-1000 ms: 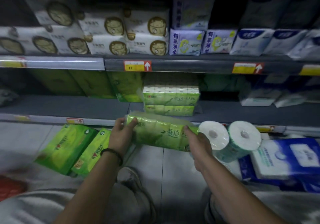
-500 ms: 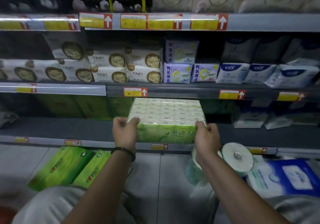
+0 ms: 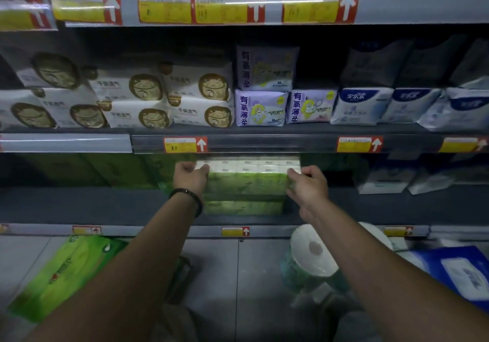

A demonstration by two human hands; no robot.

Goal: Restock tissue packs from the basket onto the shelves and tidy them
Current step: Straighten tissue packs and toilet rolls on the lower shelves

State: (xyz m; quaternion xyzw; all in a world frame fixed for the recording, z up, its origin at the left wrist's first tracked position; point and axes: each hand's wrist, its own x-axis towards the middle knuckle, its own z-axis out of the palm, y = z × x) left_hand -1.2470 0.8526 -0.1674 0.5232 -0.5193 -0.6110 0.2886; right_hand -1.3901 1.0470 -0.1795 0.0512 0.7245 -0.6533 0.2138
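While the green tissue pack (image 3: 246, 183) lies between the two hands, on top of the matching stack (image 3: 243, 207) just beneath them, the left hand (image 3: 191, 177) grips its left end and the right hand (image 3: 308, 186) appears to pinch the wrapper at its right end. The hands are apart, one at each end. To seat it well, slide it level and straight back under the shelf lip (image 3: 264, 144) above the knuckles, square its front to the stack's, and release both ends together. Hard to read are the fingertips behind the pack, the dark depth beyond the hands and the blurred print. No basket can be identified. Floor packs (image 3: 60, 275) below the left forearm and paper rolls (image 3: 312, 257) below the right are partly covered.
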